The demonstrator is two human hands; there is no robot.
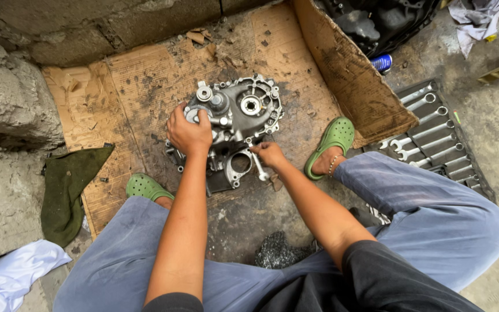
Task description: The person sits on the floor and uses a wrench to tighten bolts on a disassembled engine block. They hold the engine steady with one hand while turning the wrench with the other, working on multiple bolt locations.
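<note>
On oily cardboard by concrete, left hand grips engine casing; right hand fingers pinch wrench.

One head-worn camera looks steeply down, close over the cardboard between the knees.

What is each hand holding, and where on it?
The left hand grips the metal engine casing at its left edge; the right hand holds a wrench near its head.

silvery grey metal engine cover, stained brown cardboard under it, bright green clogs, faded blue-grey trousers, dark olive rag, white cloth, shiny silver wrenches in a black tray, blue can
</note>
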